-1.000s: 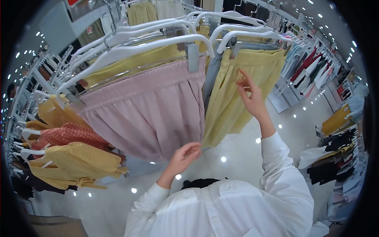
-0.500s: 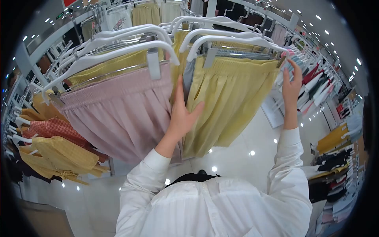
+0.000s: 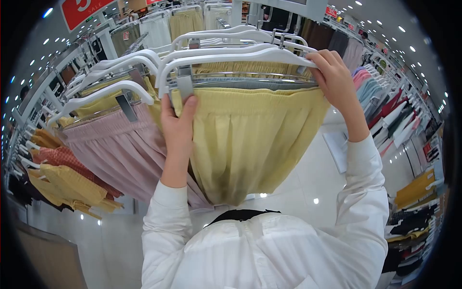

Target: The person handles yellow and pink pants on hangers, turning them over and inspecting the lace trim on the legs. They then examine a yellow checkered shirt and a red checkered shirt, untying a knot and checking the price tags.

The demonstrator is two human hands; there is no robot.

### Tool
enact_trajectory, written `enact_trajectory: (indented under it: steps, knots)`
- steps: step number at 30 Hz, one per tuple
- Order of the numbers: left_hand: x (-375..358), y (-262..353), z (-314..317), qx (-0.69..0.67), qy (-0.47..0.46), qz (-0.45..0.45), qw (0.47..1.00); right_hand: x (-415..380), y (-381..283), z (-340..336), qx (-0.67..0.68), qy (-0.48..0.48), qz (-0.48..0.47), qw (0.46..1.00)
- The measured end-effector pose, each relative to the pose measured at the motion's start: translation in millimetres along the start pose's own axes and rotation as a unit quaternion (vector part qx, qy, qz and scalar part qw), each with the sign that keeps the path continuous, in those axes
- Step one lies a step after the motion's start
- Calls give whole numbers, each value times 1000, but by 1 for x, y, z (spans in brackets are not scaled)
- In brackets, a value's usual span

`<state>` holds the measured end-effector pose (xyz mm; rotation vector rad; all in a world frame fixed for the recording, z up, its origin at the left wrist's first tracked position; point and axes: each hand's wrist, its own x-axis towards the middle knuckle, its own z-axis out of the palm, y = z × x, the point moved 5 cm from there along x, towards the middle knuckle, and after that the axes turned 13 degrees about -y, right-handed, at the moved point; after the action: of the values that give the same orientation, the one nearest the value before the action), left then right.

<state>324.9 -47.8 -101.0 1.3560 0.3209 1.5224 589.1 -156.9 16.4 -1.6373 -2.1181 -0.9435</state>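
Yellow pants with an elastic waistband (image 3: 260,139) hang in front of me from a white clip hanger (image 3: 236,57). My left hand (image 3: 178,130) grips their left edge just under the metal clip, thumb on the front and fingers partly hidden behind. At the hanger's right end, my right hand (image 3: 336,79) has its fingers wrapped over the white arm. Grey-blue and more yellow garments show behind the front pair. Pale pink pants (image 3: 115,144) on another white hanger (image 3: 103,91) hang to the left, partly behind my left forearm.
Orange and yellow tops (image 3: 72,183) hang at the far left. A rack of colourful clothes (image 3: 385,106) runs along the right, with folded or hung dark garments (image 3: 406,224) below it. A red sale sign (image 3: 85,9) is overhead. Shiny tiled floor (image 3: 288,216) lies beneath.
My right hand has moved in and closed on the hanger's right end. My left hand has shifted left and up to the waistband's edge. The yellow pants now face me more squarely.
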Motion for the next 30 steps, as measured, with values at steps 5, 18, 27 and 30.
enact_trajectory:
  steps: [5, 18, 27, 30]
  knots:
    - [8, 14, -8, 35, 5, 38, 999, -2, -7, -7, 73, -75, -36, 994]
    - [16, 11, -11, 136, -62, 65, 987, -2, 52, 29, 709, -191, -94, 672]
    - [16, -12, -25, 36, -25, 34, 998, 1, 69, 45, 697, -123, -79, 702]
    - [14, -13, -25, -3, -30, 27, 999, 12, 91, 44, 510, 37, -5, 860]
